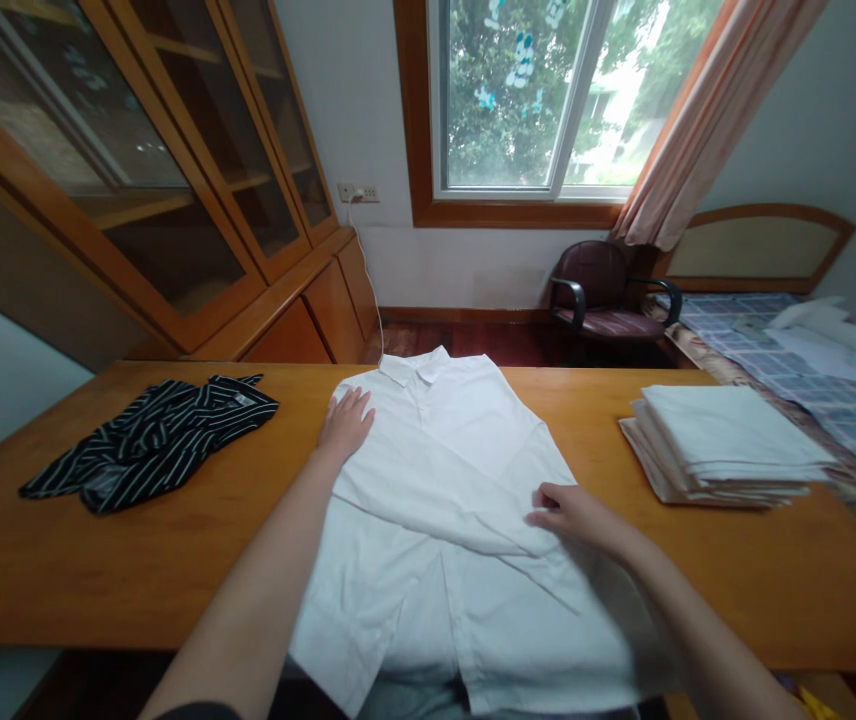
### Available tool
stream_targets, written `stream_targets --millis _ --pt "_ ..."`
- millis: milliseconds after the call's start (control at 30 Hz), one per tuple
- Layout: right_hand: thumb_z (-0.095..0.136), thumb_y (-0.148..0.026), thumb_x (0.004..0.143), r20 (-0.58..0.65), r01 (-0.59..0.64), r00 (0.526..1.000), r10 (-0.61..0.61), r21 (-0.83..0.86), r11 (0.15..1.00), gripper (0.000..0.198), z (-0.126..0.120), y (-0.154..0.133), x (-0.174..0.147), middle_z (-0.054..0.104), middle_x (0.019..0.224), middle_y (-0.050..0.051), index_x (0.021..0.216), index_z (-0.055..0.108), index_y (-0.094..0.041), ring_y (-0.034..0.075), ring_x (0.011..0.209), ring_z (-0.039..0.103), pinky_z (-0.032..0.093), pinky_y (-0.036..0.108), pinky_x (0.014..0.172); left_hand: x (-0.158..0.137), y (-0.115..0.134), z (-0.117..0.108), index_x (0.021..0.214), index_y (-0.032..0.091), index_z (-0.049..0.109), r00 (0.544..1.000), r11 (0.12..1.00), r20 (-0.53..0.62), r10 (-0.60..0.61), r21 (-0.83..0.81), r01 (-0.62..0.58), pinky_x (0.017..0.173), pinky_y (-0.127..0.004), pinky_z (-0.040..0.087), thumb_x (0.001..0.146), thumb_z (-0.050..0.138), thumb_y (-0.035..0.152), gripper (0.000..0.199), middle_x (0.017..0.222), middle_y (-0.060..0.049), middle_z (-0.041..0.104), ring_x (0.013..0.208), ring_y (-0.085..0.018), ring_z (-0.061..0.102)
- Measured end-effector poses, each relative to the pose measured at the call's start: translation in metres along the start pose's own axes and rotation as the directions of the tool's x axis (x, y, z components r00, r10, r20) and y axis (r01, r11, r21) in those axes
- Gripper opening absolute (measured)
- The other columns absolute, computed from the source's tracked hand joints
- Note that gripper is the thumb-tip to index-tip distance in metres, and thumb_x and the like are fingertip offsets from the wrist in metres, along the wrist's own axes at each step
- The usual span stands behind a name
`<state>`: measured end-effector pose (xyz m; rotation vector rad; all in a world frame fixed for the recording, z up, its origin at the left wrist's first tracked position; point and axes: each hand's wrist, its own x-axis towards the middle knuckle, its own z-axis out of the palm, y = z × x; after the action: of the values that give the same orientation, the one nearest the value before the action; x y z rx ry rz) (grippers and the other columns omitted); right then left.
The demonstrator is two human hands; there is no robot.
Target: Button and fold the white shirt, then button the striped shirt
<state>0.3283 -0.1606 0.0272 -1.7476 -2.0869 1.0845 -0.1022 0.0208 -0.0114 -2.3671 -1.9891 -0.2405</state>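
Note:
A white collared shirt [428,455] lies spread on the wooden table, its collar toward the far edge and its hem hanging over the near edge. One sleeve is laid slantwise across the front of it. My left hand [345,425] rests flat on the shirt's left shoulder, fingers stretched out. Toward the shirt's right side, my right hand [570,512] has its fingers curled in against the white cloth, closed on it; the fingertips are partly hidden.
The wooden table [248,560] carries a crumpled black striped garment [165,440] on the left and a stack of folded white cloths [728,440] on the right. Beyond stand a glass-door cabinet [278,265], an armchair [600,290] and a bed [840,390].

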Motion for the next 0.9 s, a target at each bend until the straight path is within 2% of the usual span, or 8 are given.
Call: stream_targets --millis 167,267,333,500,633,700,800,900 --pt "0.059 -0.039 0.083 0.011 0.001 1.000 -0.002 0.124 0.992 0.022 -0.001 -0.002 0.004 0.062 0.073 0.000 0.077 0.059 -0.018 0.016 0.070 0.053 0.036 0.026 0.062 -0.015 0.022 -0.006 0.130 0.016 0.060 0.979 0.980 -0.155 0.133 -0.127 -0.153 0.121 -0.046 0.025 0.094 0.038 0.023 0.043 0.142 -0.010 0.056 0.136 -0.024 0.047" --pt "0.058 -0.039 0.081 0.030 -0.017 0.999 0.013 0.149 0.989 0.021 0.002 0.003 0.008 0.060 0.072 0.000 0.078 0.060 -0.018 0.015 0.068 0.050 0.035 0.026 0.061 -0.030 0.047 -0.007 0.131 0.019 0.059 0.956 0.939 -0.134 0.263 -0.194 -0.285 0.120 -0.044 0.028 0.096 0.038 0.026 0.042 0.139 -0.006 0.059 0.135 -0.021 0.048" --pt "0.059 -0.038 0.080 0.033 -0.025 0.999 0.021 0.137 0.990 0.020 0.003 0.006 0.009 0.059 0.071 -0.001 0.078 0.060 -0.018 0.015 0.067 0.050 0.034 0.026 0.061 -0.038 0.061 -0.005 0.135 0.020 0.056 0.949 0.929 -0.090 0.303 -0.194 -0.315 0.119 -0.045 0.029 0.098 0.039 0.031 0.042 0.145 -0.005 0.054 0.139 -0.023 0.043" --pt "0.060 -0.037 0.079 0.005 -0.045 0.999 0.045 0.152 0.987 0.020 0.000 0.008 0.014 0.062 0.072 0.000 0.082 0.064 -0.018 0.016 0.068 0.053 0.036 0.026 0.061 -0.046 0.070 -0.001 0.142 0.027 0.050 0.957 0.948 -0.036 0.288 -0.128 -0.291 0.121 -0.048 0.025 0.100 0.039 0.038 0.044 0.154 -0.003 0.042 0.146 -0.024 0.032" --pt "0.060 -0.042 0.081 -0.104 -0.046 0.993 0.063 0.165 0.985 0.026 -0.007 0.008 0.022 0.064 0.074 0.002 0.091 0.067 -0.019 0.017 0.069 0.057 0.038 0.027 0.061 -0.045 0.067 -0.002 0.145 0.030 0.046 0.974 0.970 -0.014 0.225 -0.091 -0.225 0.121 -0.049 0.022 0.101 0.037 0.040 0.046 0.157 -0.001 0.039 0.148 -0.024 0.029" --pt "0.056 -0.046 0.083 -0.199 -0.044 0.977 0.078 0.174 0.984 0.030 -0.010 0.010 0.027 0.066 0.075 0.003 0.094 0.067 -0.019 0.019 0.071 0.059 0.040 0.028 0.063 -0.043 0.066 -0.002 0.146 0.030 0.044 0.982 0.979 -0.006 0.189 -0.075 -0.189 0.122 -0.049 0.021 0.101 0.036 0.040 0.047 0.158 -0.001 0.037 0.148 -0.024 0.027" --pt "0.050 -0.052 0.087 -0.343 -0.068 0.928 0.146 0.228 0.971 0.039 -0.014 0.017 0.034 0.068 0.076 0.004 0.100 0.064 -0.018 0.020 0.073 0.062 0.043 0.030 0.068 -0.042 0.064 -0.002 0.147 0.030 0.044 0.988 0.986 -0.001 0.156 -0.063 -0.156 0.121 -0.050 0.020 0.100 0.036 0.040 0.048 0.158 -0.002 0.036 0.148 -0.024 0.027" --pt "0.044 -0.058 0.090 -0.369 -0.121 0.899 0.235 0.305 0.945 0.049 -0.019 0.026 0.034 0.069 0.077 0.004 0.113 0.060 -0.017 0.021 0.074 0.062 0.046 0.031 0.070 -0.040 0.061 -0.001 0.147 0.031 0.044 0.990 0.988 -0.007 0.140 -0.062 -0.141 0.121 -0.051 0.020 0.100 0.036 0.041 0.049 0.158 -0.001 0.036 0.148 -0.025 0.027"
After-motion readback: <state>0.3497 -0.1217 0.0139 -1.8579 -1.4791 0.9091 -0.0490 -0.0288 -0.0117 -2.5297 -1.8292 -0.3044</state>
